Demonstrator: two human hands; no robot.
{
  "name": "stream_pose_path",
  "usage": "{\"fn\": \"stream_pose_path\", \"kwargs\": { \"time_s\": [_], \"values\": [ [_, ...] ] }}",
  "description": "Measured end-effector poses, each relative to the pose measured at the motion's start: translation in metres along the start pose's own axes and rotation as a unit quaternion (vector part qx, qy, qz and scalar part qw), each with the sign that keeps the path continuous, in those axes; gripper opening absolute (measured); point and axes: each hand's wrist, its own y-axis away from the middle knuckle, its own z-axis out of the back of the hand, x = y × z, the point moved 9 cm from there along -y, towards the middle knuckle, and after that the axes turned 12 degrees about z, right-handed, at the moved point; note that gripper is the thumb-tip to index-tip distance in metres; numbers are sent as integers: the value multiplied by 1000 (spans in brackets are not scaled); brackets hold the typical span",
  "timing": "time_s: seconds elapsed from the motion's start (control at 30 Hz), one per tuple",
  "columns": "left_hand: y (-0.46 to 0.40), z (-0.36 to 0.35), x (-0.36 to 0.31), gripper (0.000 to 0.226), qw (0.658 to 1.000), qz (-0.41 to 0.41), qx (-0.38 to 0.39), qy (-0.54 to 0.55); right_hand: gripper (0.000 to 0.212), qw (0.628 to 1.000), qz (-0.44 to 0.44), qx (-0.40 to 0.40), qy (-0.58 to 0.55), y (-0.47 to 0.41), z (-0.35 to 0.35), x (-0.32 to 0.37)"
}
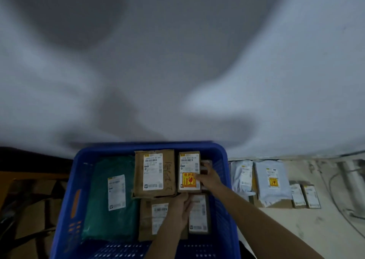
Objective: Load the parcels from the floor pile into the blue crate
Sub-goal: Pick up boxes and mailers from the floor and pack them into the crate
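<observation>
Both forearms reaching into the crate (65,209) from the bottom edge, nearest the camera. Left hand (178,209) lying over 2 brown boxes at the crate's near side, fingers toward the near edge of the fragile box (188,171); grip there unclear, whether flat on the cardboard or pinching an edge cannot be told. Right hand (208,176) at that box's right edge, fingers curled round it, holding it against the crate's right wall.

Judged risks: fragile box, marked with an orange-and-yellow sticker, wedged into a tight slot by the wall; forcing it down could crush a corner or tip it onto its neighbours. Left hand pressing on the boxes below could shift them and close the gap. Fingers could get trapped between box and wall.

Counted inside the crate: 1 green bag (110,195) at left, 1 large box (154,172) in the middle at the far side, 1 fragile box, 2 near boxes partly under the left hand, possibly 1 more item behind the right hand, too hidden to tell.

Counted on the floor (325,229) at right, well apart from the crate: 2 grey bags (242,174), 2 small boxes (312,196), some flat cardboard beneath. Parcels remaining, so loading judged unfinished.
</observation>
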Motion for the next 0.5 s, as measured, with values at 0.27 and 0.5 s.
{"fn": "stream_pose_path", "kwargs": {
  "time_s": [0.27,0.5],
  "values": [
    [-12,16,-6,14,1000,25,0,-16,36,994,-9,-50,94,-7,-20,-11],
    [12,13,-10,20,996,25,26,-81,54,992,3,-31,119,19,-10,1]
  ]
}}
